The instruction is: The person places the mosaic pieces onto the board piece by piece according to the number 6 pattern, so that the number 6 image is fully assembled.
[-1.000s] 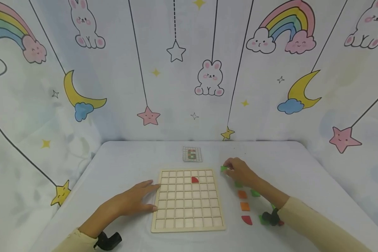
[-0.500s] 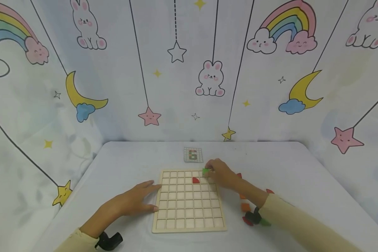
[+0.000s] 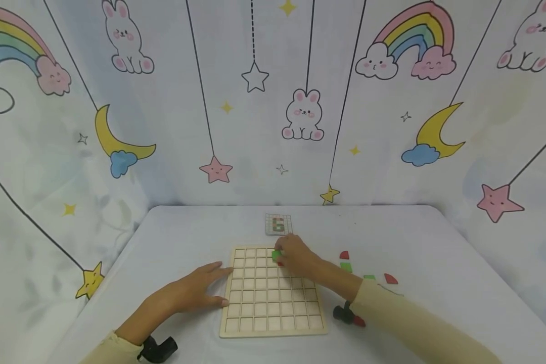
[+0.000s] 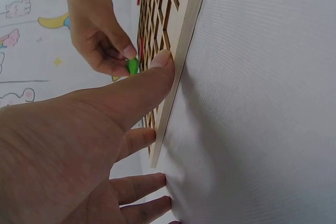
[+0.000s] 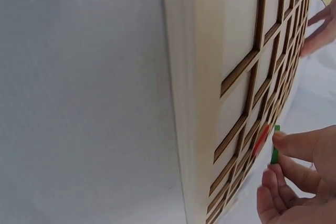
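A wooden grid board (image 3: 273,335) lies on the white table. My right hand (image 3: 296,257) pinches a green square tile (image 3: 276,255) between thumb and fingers, over the board's far rows. Just beside that tile, a red quarter-round tile (image 3: 280,263) sits in a cell, partly covered by the hand in the head view. In the right wrist view the green tile (image 5: 275,145) stands on edge between the fingertips, close to the red tile (image 5: 261,140). My left hand (image 3: 193,289) has its fingers spread, thumb (image 4: 161,60) and a fingertip resting on the board's left rim.
Behind the board lies a small pattern card (image 3: 278,224) printed with a coloured figure on a grid. Right of the board are loose tiles, among them red quarter-rounds (image 3: 390,278) and green pieces (image 3: 346,267); the right sleeve (image 3: 418,323) hides others. Black wrist cameras (image 3: 158,349) hang under the forearms.
My right hand has carried the green tile left, from the table beside the board to over its far rows near the red tile. The left hand stays in place at the rim.
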The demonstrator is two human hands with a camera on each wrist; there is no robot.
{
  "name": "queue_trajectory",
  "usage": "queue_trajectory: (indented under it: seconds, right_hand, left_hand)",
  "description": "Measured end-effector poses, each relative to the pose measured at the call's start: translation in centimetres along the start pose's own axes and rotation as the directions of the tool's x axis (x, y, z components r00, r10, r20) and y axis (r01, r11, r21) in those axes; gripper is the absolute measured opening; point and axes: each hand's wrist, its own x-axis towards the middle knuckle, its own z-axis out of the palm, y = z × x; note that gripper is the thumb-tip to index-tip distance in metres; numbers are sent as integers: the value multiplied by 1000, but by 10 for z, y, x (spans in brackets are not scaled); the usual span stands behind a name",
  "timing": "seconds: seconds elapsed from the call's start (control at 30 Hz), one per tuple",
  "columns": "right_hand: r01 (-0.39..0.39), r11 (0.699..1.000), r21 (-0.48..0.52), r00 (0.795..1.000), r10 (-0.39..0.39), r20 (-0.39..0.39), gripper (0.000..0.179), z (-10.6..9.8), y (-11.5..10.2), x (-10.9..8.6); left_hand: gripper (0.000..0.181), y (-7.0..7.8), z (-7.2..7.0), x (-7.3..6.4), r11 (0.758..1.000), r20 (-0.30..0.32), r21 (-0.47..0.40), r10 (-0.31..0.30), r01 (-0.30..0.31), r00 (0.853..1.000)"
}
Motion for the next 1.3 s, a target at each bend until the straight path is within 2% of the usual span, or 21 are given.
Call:
queue_trajectory:
  seconds: [0.5,0.97,1.17,1.23,1.3]
  right_hand:
    - [116,990,-83,993,-117,-2,14,9,-6,1]
    - [81,996,-37,997,-81,13,7,7,-7,-1]
    - [179,982,-62,983,-181,-22,8,5,5,-4]
    - [253,961,-113,965,-259,-40,8,3,14,-7]
    - [226,969,-99,971,-232,-55,10,-1,22,-10]
  left_hand:
    - [79,-1,1,0,1000,-4,8,6,-6,1000]
    - [80,0,0,-2,1000,5,12,5,-5,1000]
    - [81,1,0,-2,1000,4,12,8,-8,1000]
    - [82,3,-1,-3,1000,2,9,9,-9,1000]
    - [82,3,-2,-3,1000,0,8,11,-11,1000]
